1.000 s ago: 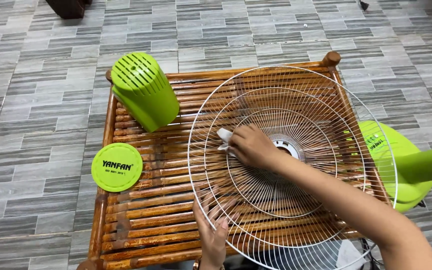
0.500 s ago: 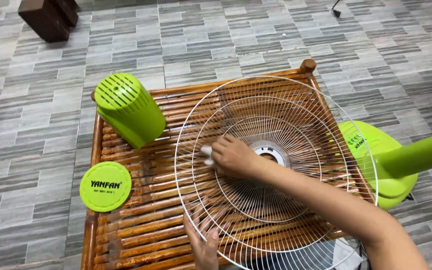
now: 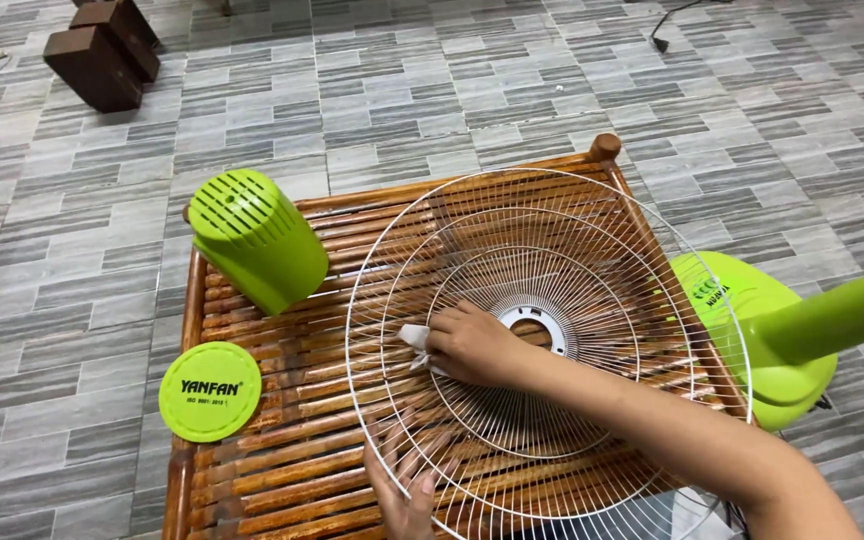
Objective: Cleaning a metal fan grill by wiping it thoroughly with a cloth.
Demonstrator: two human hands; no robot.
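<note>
A person is wiping the inside of a white wire fan guard (image 3: pixel 552 340) lying dished-side up on a low bamboo table (image 3: pixel 282 470). The right hand (image 3: pixel 472 345) is closed round a small white cloth (image 3: pixel 414 338), pressing it on the wires at about 9 o'clock of the guard's white hub ring (image 3: pixel 532 325). The left hand (image 3: pixel 407 490), fingers spread wide, is lying under the mesh near the rim at roughly 7 o'clock, steadying it and gripping nothing.

Risks, judged from this frame: the guard is overhanging the table's near and right edges, so a hard push w/ the cloth could probably tip or slide it off. The thin wires could bend under pressure, & the cloth could snag between spokes. Fingertips poking up thru the mesh could get pinched if the guard shifts.

Containers: the only cup-like thing is the green motor housing (image 3: pixel 257 240), standing at about 10 o'clock from the guard w/ its vented end upward; its open end isn't showing, so contents can't be told. The guard itself, bowl-shaped, is holding only the hand and cloth.

A round green cap (image 3: pixel 210 392) is lying flat at 9 o'clock, well apart from the guard. The green fan base (image 3: pixel 752 330) & stand are sitting on the tiled floor (image 3: pixel 452 90) at 3 o'clock, just beside the table. Two dark wooden blocks (image 3: pixel 102 50) are sitting far off at 11 o'clock.
</note>
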